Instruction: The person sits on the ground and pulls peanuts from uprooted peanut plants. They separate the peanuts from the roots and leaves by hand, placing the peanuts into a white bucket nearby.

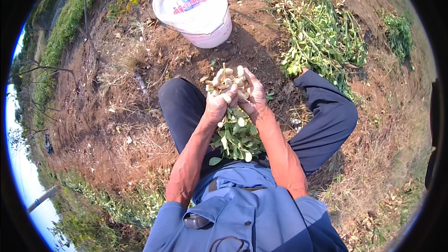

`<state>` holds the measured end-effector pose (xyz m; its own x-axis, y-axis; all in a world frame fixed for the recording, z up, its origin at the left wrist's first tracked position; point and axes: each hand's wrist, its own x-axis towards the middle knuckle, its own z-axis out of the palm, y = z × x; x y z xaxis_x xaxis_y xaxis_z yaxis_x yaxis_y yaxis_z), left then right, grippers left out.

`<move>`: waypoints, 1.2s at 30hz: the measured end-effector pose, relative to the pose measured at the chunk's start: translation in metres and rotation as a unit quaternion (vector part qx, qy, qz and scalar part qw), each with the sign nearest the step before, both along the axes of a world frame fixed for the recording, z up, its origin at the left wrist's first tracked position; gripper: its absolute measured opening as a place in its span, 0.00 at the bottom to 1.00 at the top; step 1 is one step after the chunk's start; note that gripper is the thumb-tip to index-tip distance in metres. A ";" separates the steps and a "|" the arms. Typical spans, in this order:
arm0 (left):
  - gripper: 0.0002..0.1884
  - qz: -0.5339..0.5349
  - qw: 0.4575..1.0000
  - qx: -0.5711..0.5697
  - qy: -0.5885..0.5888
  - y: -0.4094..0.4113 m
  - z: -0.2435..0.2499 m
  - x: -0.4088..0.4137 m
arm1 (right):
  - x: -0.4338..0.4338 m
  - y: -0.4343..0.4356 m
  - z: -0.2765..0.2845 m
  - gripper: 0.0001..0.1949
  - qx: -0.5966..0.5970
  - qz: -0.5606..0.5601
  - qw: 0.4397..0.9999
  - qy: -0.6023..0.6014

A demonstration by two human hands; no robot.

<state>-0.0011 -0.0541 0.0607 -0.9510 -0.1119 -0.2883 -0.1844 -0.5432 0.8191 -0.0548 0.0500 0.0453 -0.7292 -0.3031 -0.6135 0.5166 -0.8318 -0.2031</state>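
A cluster of peanut pods (pixel 225 78) sits between my two hands at the root end of a peanut plant. My left hand (pixel 217 104) grips the cluster from the left side, its thumb lying over the pods. From the right, my right hand (pixel 257 92) cups the same cluster, fingers curled around its far edge. The plant's leafy green stems (pixel 238 134) hang down from my hands onto my lap. Just beyond the pods stands a white plastic bucket (pixel 206 31) with printed lettering; its lid or inside is too bright to tell apart.
A heap of uprooted peanut plants (pixel 315 35) lies on the soil to the far right, beside my bent leg (pixel 325 122). Another green clump (pixel 397 35) is farther right. Dry grass and bare branches (pixel 56 68) are on the left. A dark device (pixel 196 221) pokes from my shirt pocket.
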 end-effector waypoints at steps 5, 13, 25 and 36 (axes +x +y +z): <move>0.19 -0.021 0.992 0.116 -0.031 -0.019 -0.033 0.002 | -0.004 0.007 -0.041 0.12 -0.073 0.099 0.991 0.059; 0.22 0.027 0.993 0.111 0.002 -0.044 -0.013 0.016 | -0.031 -0.007 -0.045 0.15 -0.146 0.100 0.984 -0.014; 0.25 0.045 0.995 0.082 -0.044 -0.043 -0.012 0.004 | -0.266 -0.131 0.077 0.28 0.143 0.137 0.949 0.246; 0.30 0.027 0.992 0.117 -0.035 -0.042 -0.028 0.008 | -0.155 -0.034 0.017 0.16 0.360 0.122 0.872 0.307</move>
<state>0.0064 -0.0961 0.0324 -0.9225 -0.0844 -0.3766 -0.2009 -0.7282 0.6553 -0.2100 0.0159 0.0626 -0.9552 -0.1922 -0.2251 0.2700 -0.2547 -0.9286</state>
